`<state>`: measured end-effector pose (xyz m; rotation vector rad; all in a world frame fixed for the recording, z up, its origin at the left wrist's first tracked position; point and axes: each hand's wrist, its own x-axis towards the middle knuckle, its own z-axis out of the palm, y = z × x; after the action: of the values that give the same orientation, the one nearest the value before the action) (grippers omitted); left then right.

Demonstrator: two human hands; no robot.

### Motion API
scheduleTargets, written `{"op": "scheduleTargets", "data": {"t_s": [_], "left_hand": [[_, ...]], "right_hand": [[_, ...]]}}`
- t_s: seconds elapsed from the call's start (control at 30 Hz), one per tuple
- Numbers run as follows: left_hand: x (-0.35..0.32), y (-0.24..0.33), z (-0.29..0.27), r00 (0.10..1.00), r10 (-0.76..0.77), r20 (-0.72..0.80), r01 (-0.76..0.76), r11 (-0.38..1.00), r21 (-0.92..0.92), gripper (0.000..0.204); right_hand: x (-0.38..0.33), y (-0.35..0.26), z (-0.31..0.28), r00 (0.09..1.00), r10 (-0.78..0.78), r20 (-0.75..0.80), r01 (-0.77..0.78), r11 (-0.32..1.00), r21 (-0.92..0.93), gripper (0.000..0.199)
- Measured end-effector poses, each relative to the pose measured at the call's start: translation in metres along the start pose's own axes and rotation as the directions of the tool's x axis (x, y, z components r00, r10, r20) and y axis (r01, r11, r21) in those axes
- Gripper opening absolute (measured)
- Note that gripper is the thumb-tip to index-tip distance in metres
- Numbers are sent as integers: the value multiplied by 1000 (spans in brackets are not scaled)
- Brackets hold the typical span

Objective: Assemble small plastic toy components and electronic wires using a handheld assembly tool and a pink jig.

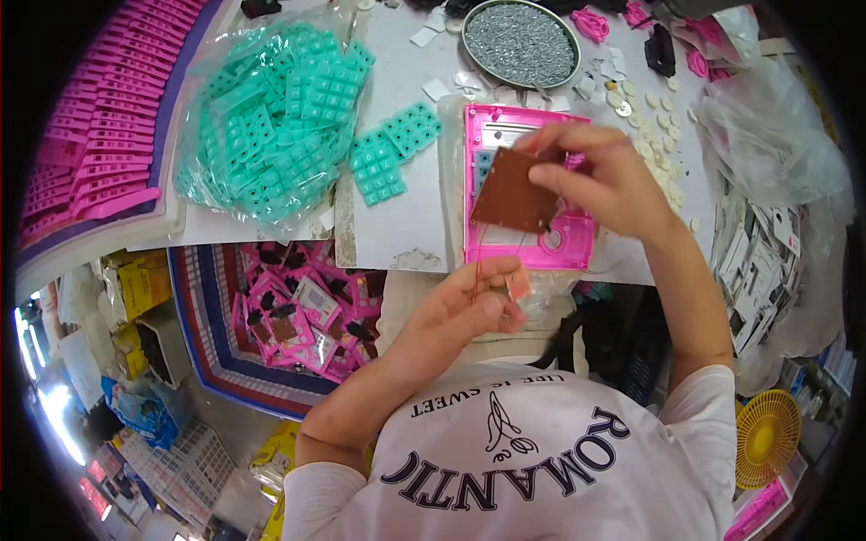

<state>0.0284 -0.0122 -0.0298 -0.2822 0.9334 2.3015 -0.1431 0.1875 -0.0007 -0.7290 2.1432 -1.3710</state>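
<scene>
My right hand [604, 176] grips a brown circuit board [514, 191] by its right edge, tilted above a pink plastic housing [577, 257]. The housing lies on the white table by the front edge, with a round speaker-like ring [552, 240] near its lower right. Thin red wires [477, 270] hang from the board toward my left hand [460, 307]. Its fingers are curled at the table edge around a small orange-pink piece [519, 285], whose exact kind I cannot make out. Part of the housing is hidden behind the board and right hand.
Teal keypads fill a clear bag [271, 126]; loose keypads [379, 167] lie beside it. A round pan [521, 43] holds small screws. White discs [663, 122] lie scattered at right. Pink housings [108, 135] are stacked far left. A lined bin [203, 352] below holds pink assemblies.
</scene>
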Motion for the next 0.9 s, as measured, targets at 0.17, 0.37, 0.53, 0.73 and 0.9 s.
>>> {"op": "scheduleTargets", "data": {"t_s": [0.17,0.37,0.53,0.73,0.9], "left_hand": [[1,10,-4,998,-56,12,56,998,-36,56],[-7,8,-13,998,-55,20,53,994,99,53],[-18,29,-9,971,-235,-38,220,825,521,46],[-8,72,-2,885,459,84,-38,-109,993,51],[33,60,-12,861,267,433,-209,-591,779,66]], "right_hand": [[36,19,-3,990,-138,26,140,962,-234,18],[42,-7,-11,962,208,176,-210,978,-12,19],[43,10,0,990,-44,134,91,923,-373,18],[42,5,9,984,-164,66,173,823,-540,30],[30,-21,19,985,-115,-132,-12,704,-710,52]]}}
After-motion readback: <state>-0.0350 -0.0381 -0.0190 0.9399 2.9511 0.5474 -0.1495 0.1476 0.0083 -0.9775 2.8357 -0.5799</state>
